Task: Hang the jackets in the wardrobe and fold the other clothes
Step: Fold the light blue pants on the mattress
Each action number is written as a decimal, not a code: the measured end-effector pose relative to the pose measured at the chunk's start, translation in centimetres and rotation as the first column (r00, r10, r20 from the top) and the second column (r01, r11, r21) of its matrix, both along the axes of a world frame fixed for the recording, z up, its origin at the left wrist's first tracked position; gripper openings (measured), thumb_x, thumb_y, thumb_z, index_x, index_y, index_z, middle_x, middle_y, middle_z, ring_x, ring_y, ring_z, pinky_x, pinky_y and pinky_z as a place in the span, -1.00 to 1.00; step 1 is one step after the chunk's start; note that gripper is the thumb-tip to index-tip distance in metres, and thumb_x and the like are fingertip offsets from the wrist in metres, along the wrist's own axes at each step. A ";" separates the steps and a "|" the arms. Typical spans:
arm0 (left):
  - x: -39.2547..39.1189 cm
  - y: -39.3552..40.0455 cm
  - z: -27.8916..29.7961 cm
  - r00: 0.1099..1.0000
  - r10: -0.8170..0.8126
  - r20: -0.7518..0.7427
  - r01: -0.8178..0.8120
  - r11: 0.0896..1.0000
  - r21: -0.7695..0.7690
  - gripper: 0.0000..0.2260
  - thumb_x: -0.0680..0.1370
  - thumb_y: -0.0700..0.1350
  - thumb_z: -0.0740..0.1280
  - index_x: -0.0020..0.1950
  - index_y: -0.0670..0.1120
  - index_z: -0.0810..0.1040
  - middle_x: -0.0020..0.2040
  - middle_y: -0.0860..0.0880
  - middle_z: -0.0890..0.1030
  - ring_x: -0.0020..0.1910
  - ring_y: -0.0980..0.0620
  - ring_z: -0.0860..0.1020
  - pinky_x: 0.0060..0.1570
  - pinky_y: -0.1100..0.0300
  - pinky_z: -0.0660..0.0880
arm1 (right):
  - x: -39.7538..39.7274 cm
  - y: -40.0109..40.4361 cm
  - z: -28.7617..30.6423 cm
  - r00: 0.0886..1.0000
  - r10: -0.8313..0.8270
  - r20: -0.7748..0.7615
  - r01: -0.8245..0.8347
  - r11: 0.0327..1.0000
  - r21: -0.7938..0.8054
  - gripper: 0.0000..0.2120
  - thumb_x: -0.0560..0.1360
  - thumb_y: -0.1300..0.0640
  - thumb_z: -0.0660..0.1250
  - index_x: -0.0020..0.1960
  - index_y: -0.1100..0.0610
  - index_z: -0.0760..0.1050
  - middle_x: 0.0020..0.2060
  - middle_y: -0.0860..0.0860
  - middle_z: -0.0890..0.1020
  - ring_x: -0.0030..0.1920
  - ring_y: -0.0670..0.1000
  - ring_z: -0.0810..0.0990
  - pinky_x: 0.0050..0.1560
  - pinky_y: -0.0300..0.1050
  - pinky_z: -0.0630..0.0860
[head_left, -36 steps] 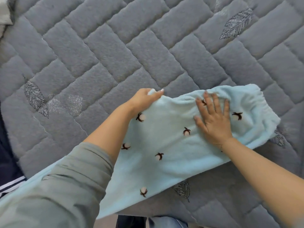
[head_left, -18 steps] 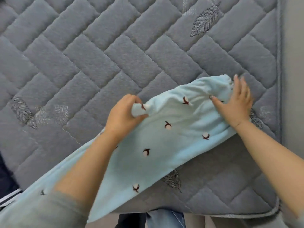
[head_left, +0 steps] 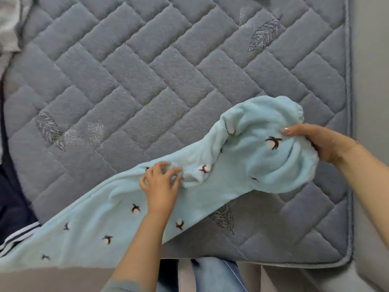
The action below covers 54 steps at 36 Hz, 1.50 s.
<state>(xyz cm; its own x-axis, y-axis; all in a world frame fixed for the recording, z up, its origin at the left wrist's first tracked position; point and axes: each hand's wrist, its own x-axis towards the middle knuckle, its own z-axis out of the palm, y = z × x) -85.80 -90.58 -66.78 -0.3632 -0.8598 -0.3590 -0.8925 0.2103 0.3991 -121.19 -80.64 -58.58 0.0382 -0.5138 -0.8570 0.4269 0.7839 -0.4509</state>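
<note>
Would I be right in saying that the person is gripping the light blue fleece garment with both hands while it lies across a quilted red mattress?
Not quite: the mattress is grey, not red, as the head view shows. The rest holds: the left hand pinches a bunch of the light blue fleece garment near its middle, and the right hand grips its bunched end, with the garment lying across the quilted mattress.
</note>
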 end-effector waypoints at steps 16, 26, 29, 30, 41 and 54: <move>10.8 -0.6 3.4 0.337 0.898 -0.284 -0.088 0.330 0.940 -0.26 0.50 0.43 0.11 0.46 -0.09 0.40 0.32 -0.15 0.55 0.32 -0.10 0.50 0.30 -0.02 0.39 | 26.7 -7.5 -2.6 0.564 0.755 -0.335 -0.818 0.567 -0.099 -0.51 0.55 0.06 0.30 0.46 -0.01 0.32 0.26 -0.06 0.52 0.24 -0.09 0.49 0.24 -0.21 0.42; 6.7 4.5 1.8 0.654 0.709 -0.265 -0.610 0.701 0.369 0.20 0.25 0.23 0.57 0.58 0.03 -0.23 0.56 -0.06 0.05 0.52 -0.04 0.13 0.44 -0.06 0.22 | 23.5 -3.7 -3.6 0.358 -0.026 -0.933 -0.510 0.832 -0.218 -0.63 0.45 0.33 0.13 0.19 0.18 0.51 0.17 0.04 0.54 0.24 -0.01 0.45 0.27 -0.25 0.35; 4.5 5.0 1.7 0.642 0.730 -0.232 -0.689 0.683 0.243 0.11 0.31 0.13 0.57 0.58 -0.11 -0.11 0.53 -0.13 0.12 0.48 -0.11 0.21 0.34 -0.15 0.33 | 22.2 -2.7 -5.0 0.293 0.137 -0.946 -0.611 0.788 -0.075 -0.55 0.58 0.27 0.24 0.46 0.12 0.32 0.47 0.00 0.29 0.44 -0.10 0.20 0.44 -0.28 0.07; 4.4 4.9 1.6 0.599 0.760 -0.252 -0.728 0.648 0.224 0.02 0.33 0.06 0.58 0.56 -0.17 0.00 0.52 -0.16 0.14 0.44 -0.11 0.28 0.29 -0.17 0.38 | 22.0 -2.5 -5.5 0.292 0.183 -0.939 -0.653 0.755 -0.056 -0.50 0.60 0.22 0.25 0.51 0.11 0.23 0.51 -0.03 0.20 0.47 -0.15 0.13 0.44 -0.35 -0.01; 6.9 6.5 -0.4 0.644 0.746 -0.167 -0.693 0.662 0.284 -0.41 0.41 0.10 0.50 0.34 -0.15 0.51 0.50 -0.15 0.26 0.46 -0.14 0.24 0.41 0.00 0.25 | 23.1 -5.1 -8.3 0.145 0.499 -0.855 -0.758 0.611 0.228 -0.23 0.49 -0.35 -0.02 0.51 -0.12 -0.35 0.44 -0.23 -0.39 0.48 -0.12 -0.39 0.53 0.07 -0.24; 12.9 0.8 2.5 0.352 0.810 -0.469 -0.428 0.585 0.689 -0.45 0.44 0.28 0.33 0.36 0.07 0.46 0.24 0.12 0.55 0.20 0.25 0.53 0.25 0.25 0.47 | 23.2 -5.4 -7.9 0.128 0.313 -0.941 -0.805 0.587 0.085 -0.43 0.56 -0.27 -0.06 0.52 -0.18 -0.05 0.55 -0.17 -0.12 0.54 -0.05 -0.23 0.54 0.15 -0.13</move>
